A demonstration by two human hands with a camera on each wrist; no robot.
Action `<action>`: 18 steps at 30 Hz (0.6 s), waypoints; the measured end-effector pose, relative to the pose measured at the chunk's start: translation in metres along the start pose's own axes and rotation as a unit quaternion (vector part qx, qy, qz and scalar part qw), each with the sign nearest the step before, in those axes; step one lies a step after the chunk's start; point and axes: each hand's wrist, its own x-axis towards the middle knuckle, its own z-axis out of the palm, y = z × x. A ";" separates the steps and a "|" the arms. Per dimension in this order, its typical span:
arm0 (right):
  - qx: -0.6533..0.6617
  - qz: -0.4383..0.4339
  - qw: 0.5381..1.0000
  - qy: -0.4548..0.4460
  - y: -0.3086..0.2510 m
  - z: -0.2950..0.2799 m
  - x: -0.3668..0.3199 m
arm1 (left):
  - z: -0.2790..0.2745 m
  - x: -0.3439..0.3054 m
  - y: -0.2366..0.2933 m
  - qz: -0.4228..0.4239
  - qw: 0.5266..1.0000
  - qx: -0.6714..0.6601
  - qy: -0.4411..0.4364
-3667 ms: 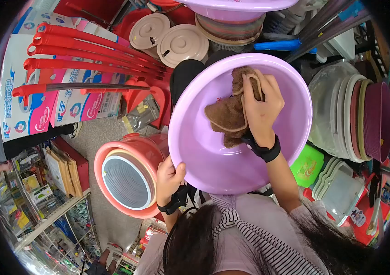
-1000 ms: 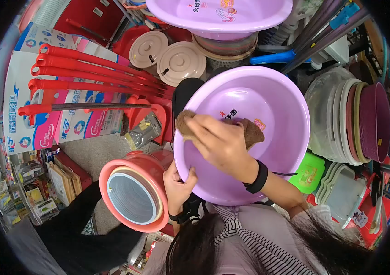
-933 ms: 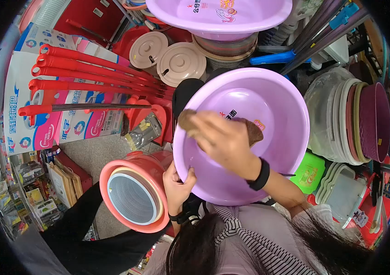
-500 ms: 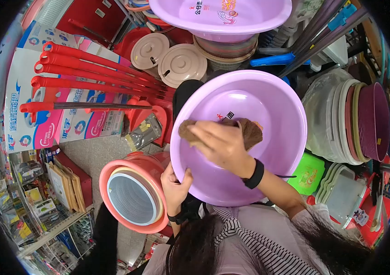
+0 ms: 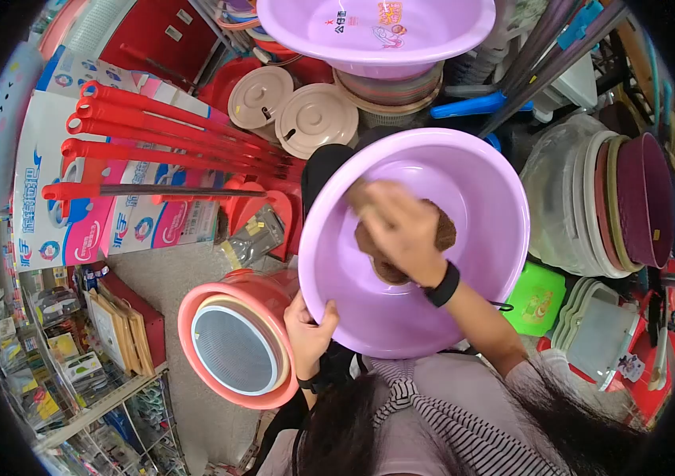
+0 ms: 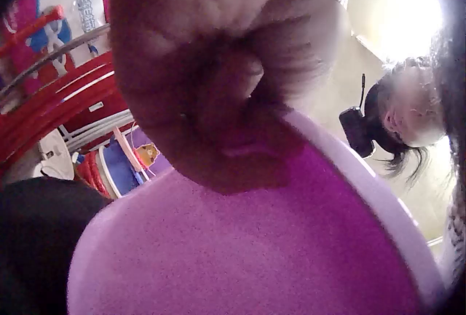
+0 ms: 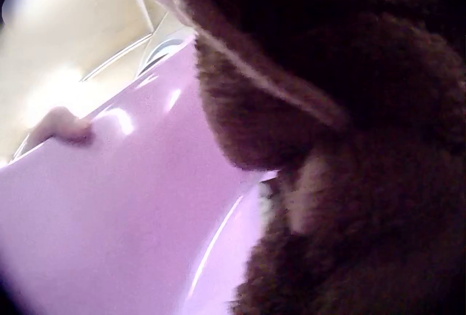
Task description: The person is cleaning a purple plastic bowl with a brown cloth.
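A round purple basin (image 5: 480, 262) is tilted in front of the person's body in the head view. The left hand (image 5: 310, 333) grips its lower left rim, thumb on the inner side; the left wrist view shows that hand (image 6: 226, 75) curled over the rim. Inside the basin, the right hand (image 5: 409, 238) holds a brown cloth (image 5: 441, 226), part of it bunched at the blurred fingertips near the left wall and part hanging under the palm. Up close in the right wrist view, the cloth (image 7: 255, 126) with its pale edging hides most of the fingers.
Red-handled poles (image 5: 147, 151) reach in from the left above nested buckets (image 5: 187, 333). Another purple basin (image 5: 433, 36) stands beyond, beside lidded beige pots (image 5: 318, 119). Stacked tubs (image 5: 647, 198) and a green container (image 5: 536, 297) are at the right.
The right hand has moved from the basin's left rim inward and slightly right, bringing the cloth with it. Earlier it held the cloth near the upper middle. The left hand keeps the rim.
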 end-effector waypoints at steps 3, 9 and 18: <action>0.094 0.224 0.962 0.122 0.015 -0.009 0.012 | 0.001 -0.007 0.004 -0.028 1.000 -0.003 0.013; 0.047 -0.034 0.998 -0.028 -0.001 -0.004 0.003 | 0.002 0.004 0.005 -0.011 1.000 0.001 -0.009; 0.075 0.255 0.957 0.117 0.012 -0.015 0.018 | 0.002 -0.006 0.005 -0.034 0.999 0.016 0.015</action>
